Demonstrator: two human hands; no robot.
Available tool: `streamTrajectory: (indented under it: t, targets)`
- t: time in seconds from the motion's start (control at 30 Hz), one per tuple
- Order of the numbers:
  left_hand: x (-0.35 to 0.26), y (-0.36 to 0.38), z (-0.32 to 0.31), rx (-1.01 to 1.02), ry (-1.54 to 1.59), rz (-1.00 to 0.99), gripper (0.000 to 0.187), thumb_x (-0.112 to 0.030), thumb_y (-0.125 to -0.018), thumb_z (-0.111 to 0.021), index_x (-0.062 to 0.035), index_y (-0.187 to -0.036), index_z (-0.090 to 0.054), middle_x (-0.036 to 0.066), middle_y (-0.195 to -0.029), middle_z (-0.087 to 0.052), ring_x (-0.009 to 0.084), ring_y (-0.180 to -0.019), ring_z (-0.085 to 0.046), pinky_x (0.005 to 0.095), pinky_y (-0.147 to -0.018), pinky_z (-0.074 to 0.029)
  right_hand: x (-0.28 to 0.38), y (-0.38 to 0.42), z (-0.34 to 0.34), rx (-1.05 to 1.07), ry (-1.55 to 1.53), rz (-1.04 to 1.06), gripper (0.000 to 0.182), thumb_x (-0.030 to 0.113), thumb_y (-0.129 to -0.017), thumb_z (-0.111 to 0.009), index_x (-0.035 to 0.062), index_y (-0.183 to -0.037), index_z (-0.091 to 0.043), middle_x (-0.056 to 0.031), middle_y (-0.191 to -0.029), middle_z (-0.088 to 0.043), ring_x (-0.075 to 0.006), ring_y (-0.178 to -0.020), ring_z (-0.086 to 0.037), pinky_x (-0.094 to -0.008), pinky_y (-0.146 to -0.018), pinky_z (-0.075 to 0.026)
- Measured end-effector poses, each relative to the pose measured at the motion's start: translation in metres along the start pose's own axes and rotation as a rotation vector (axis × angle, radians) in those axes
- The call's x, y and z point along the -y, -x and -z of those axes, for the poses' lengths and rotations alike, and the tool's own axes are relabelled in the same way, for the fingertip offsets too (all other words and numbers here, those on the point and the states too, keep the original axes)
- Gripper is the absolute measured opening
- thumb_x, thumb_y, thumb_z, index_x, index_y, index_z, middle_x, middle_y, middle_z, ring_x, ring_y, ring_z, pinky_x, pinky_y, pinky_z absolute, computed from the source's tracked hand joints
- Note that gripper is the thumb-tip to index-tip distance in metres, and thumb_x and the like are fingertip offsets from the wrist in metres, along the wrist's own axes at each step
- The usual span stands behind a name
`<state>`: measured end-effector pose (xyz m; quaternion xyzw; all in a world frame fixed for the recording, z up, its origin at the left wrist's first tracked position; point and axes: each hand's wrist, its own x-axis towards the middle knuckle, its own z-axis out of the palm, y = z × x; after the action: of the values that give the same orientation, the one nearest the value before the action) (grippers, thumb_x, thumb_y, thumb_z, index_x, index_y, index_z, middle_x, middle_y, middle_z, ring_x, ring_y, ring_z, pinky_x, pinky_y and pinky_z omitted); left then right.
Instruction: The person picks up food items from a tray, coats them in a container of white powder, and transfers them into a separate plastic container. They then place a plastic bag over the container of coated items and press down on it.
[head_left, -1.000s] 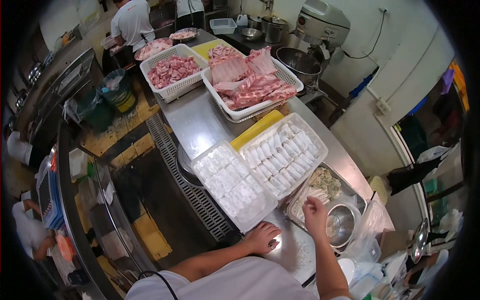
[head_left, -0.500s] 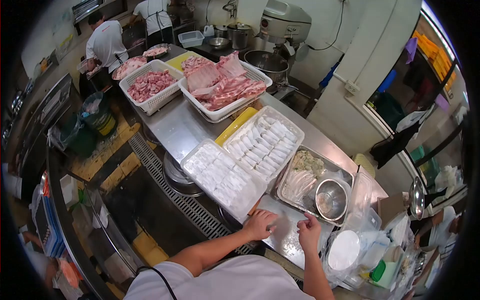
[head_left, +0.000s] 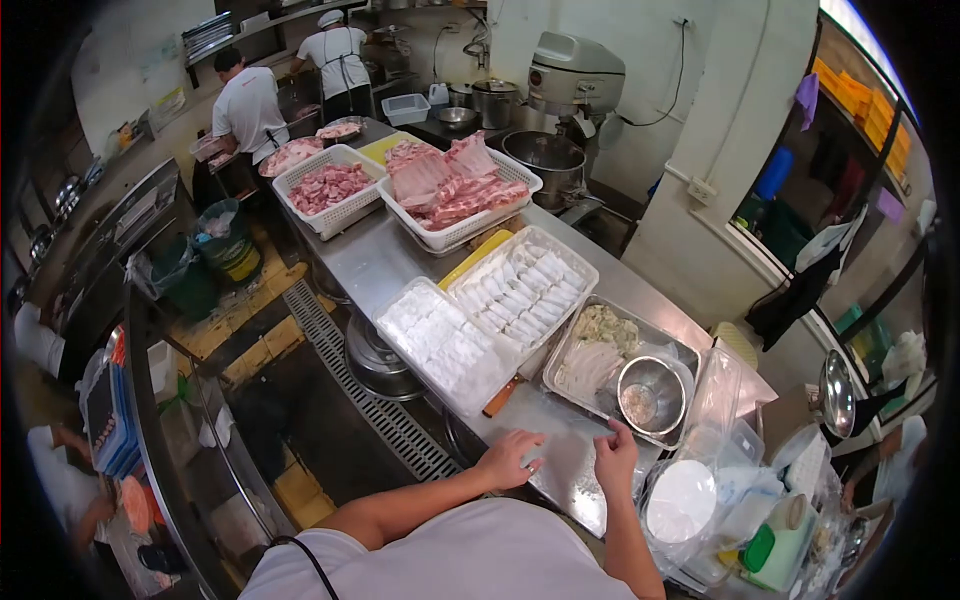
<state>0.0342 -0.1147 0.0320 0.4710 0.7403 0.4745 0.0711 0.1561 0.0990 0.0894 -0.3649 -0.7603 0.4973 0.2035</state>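
Note:
My left hand [head_left: 508, 461] hovers over the steel table's near edge, fingers apart and nothing in them. Just beyond it, a wooden handle [head_left: 501, 396] sticks out beside a white tray [head_left: 415, 375] of pale, film-covered pieces. My right hand [head_left: 615, 462] is raised with its index finger stretched out, the fingertip right at the near rim of a metal tray [head_left: 575, 402]. That tray holds pale strips [head_left: 583, 367], a lumpy greenish-white food [head_left: 606, 331] and a steel bowl [head_left: 651, 397] with some residue inside. A second white tray [head_left: 528, 292] carries rows of white rolled pieces.
Farther along the table stand white baskets of cut meat [head_left: 328, 188] and rib slabs [head_left: 455, 187]. Plastic bags and a white round lid [head_left: 682, 502] crowd the right. A stand mixer [head_left: 577, 75] is behind. Two people [head_left: 247, 110] work at the back left.
My left hand has moved back from the wooden handle, which now shows more fully. My right hand's index fingertip has come to the metal tray's rim. The camera view has shifted slightly.

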Motion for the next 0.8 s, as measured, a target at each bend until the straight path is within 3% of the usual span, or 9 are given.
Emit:
streamTrajectory:
  t: [0.13,0.33,0.43,0.53,0.73,0.8]
  targets:
    - [-0.014,-0.002,0.004,-0.072,-0.005,0.003,0.047,-0.016,-0.088,-0.078,-0.0042,-0.131,-0.062,0.015,-0.117,-0.069,0.0361,-0.112,-0.063,0.0456,-0.098,-0.051,-0.01,-0.008,-0.008,-0.032,-0.13,0.155,0.043,0.003,-0.091,-0.069,-0.0045,-0.133,-0.061,-0.0072,-0.09,-0.069,-0.0152,-0.078,-0.066,-0.0305,-0.076,-0.056]
    - [-0.034,-0.001,0.003,-0.156,0.032,0.077,0.052,-0.016,-0.089,-0.079,-0.0062,-0.137,-0.061,0.013,-0.116,-0.07,0.0329,-0.11,-0.066,0.0439,-0.097,-0.052,0.002,-0.003,-0.002,0.061,-0.032,0.112,0.042,0.001,-0.093,-0.066,-0.0034,-0.134,-0.061,-0.0124,-0.1,-0.071,-0.0175,-0.089,-0.069,-0.0308,-0.082,-0.056]
    - [-0.045,0.004,0.003,-0.201,0.129,0.183,0.052,-0.015,-0.091,-0.08,-0.0063,-0.138,-0.061,0.012,-0.114,-0.072,0.0278,-0.108,-0.07,0.0401,-0.096,-0.054,-0.013,-0.005,-0.002,0.075,0.014,0.223,0.041,0.0,-0.093,-0.063,-0.0033,-0.134,-0.061,-0.0153,-0.104,-0.072,-0.0185,-0.088,-0.07,-0.0306,-0.081,-0.057]
    - [-0.057,0.013,0.01,-0.225,0.179,0.273,0.05,-0.015,-0.092,-0.079,-0.0063,-0.139,-0.062,0.012,-0.113,-0.074,0.0231,-0.106,-0.072,0.0368,-0.095,-0.056,-0.019,0.0,-0.002,0.097,-0.053,0.257,0.042,-0.006,-0.093,-0.059,-0.003,-0.136,-0.06,-0.0129,-0.106,-0.071,-0.0159,-0.086,-0.068,-0.0302,-0.079,-0.057]
    - [-0.073,0.024,0.011,-0.272,0.157,0.302,0.05,-0.014,-0.093,-0.078,-0.0045,-0.139,-0.062,0.012,-0.113,-0.075,0.0222,-0.105,-0.073,0.0357,-0.093,-0.056,-0.01,0.011,0.006,0.125,-0.193,0.11,0.045,-0.006,-0.092,-0.057,-0.0027,-0.136,-0.059,-0.0162,-0.114,-0.071,-0.0149,-0.077,-0.064,-0.0307,-0.07,-0.054]
    - [-0.076,0.026,0.009,-0.276,0.162,0.311,0.05,-0.014,-0.092,-0.079,-0.0047,-0.138,-0.062,0.012,-0.113,-0.076,0.0253,-0.105,-0.073,0.0379,-0.095,-0.056,-0.015,0.008,0.008,0.128,-0.113,0.181,0.049,-0.009,-0.09,-0.056,-0.003,-0.139,-0.058,-0.0151,-0.115,-0.07,-0.0129,-0.074,-0.064,-0.0291,-0.065,-0.055]
